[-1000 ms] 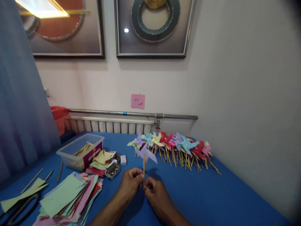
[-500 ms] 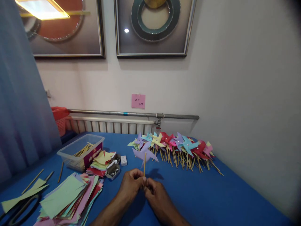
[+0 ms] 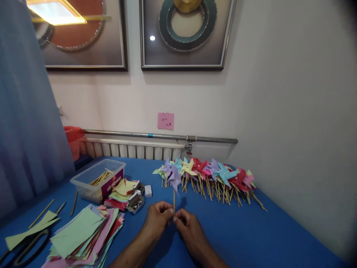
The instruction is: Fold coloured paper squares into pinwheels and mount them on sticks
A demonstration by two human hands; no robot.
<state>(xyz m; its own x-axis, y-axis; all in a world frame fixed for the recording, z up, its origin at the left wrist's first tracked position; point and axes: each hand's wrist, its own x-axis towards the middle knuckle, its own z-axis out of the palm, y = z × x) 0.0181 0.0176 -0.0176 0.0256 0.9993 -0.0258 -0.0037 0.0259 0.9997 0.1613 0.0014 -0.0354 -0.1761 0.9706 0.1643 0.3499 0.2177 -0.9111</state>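
Note:
A purple paper pinwheel (image 3: 174,178) on a thin wooden stick stands upright in front of me, its blades seen at an angle. My left hand (image 3: 158,217) pinches the lower stick from the left between thumb and fingers. From the right, my right hand (image 3: 188,227) closes its fingertips on the same stick. Behind the held pinwheel lies a row of finished pinwheels (image 3: 223,175) in several colours, their sticks pointing toward me. Small open boxes of metal pins (image 3: 136,204) sit left of my hands, near a small white box (image 3: 148,191).
At the left are a stack of coloured paper sheets (image 3: 76,230), black-handled scissors (image 3: 33,247) under cut paper pieces, and a clear plastic box (image 3: 80,181) of wooden sticks. Smaller paper squares (image 3: 122,191) lie beside it. A blue curtain (image 3: 25,111) hangs at the left; a radiator (image 3: 131,149) runs along the wall.
The pinwheel has turned on its stick's axis, so its blades now appear narrower and the stick is lower behind them. Both hands keep hold of the stick. The view has shifted slightly.

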